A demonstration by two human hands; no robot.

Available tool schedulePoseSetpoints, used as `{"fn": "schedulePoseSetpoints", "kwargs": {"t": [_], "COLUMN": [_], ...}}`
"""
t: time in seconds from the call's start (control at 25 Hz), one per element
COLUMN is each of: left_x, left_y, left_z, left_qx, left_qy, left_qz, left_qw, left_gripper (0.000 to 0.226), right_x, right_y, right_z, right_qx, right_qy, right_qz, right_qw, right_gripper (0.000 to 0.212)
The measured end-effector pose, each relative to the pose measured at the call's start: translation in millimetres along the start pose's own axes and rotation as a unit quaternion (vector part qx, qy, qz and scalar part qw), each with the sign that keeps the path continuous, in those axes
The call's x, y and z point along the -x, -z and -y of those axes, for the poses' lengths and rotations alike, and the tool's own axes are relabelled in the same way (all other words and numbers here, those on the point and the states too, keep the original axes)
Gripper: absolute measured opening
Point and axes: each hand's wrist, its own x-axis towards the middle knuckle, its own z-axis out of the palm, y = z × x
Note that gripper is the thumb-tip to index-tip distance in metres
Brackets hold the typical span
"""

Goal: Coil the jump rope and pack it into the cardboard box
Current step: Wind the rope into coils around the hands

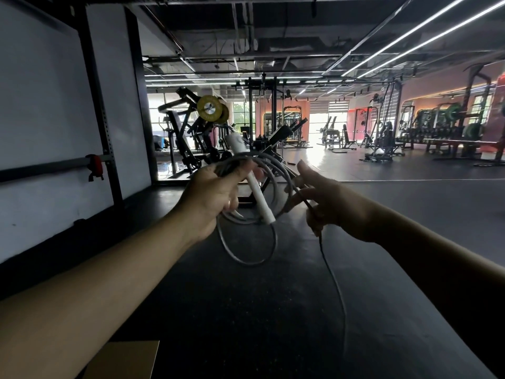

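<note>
Foreground dim, floor [246, 310] nearly black w/ little detail. Bright LED ceiling strips [426, 31] upper right; daylight from far windows [318, 124] blows out, glare patch on floor beyond. Hands backlit, slightly motion-blurred. Wide-angle bowing at edges, wall [41, 105] lines curve.

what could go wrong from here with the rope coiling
The left hand grips several loops and a white handle together; a looser grip could let the loops spring open. The uncoiled rope tail hangs from the right hand toward the dark floor and might snag or tangle. The cardboard box sits low at the frame edge, so packing may be awkward.
</note>
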Motion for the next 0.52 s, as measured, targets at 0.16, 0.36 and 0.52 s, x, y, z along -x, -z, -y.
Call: {"fn": "schedulePoseSetpoints", "kwargs": {"t": [0.16, 0.36, 0.52], "left_x": [-3.1, -2.8, -0.9], "left_y": [-17.5, -36.6, -35.7], "left_z": [8.4, 13.8, 18.3], "left_qx": [0.088, 0.107, 0.078], "left_qy": [-0.004, -0.003, 0.007], "left_qz": [-0.146, -0.201, -0.186], "left_qw": [0.985, 0.974, 0.979], "left_gripper": [0.021, 0.024, 0.03], "right_x": [2.8, -8.5, -13.5], "right_y": [-35.2, -65.1, -58.4], "right_z": [0.0, 4.9, 9.7], "right_qx": [-0.034, -0.17, -0.126], "right_qy": [0.027, 0.078, 0.086], "right_qz": [-0.017, -0.162, -0.21], "right_qw": [0.999, 0.969, 0.966], "right_gripper": [0.067, 0.05, 0.052]}}
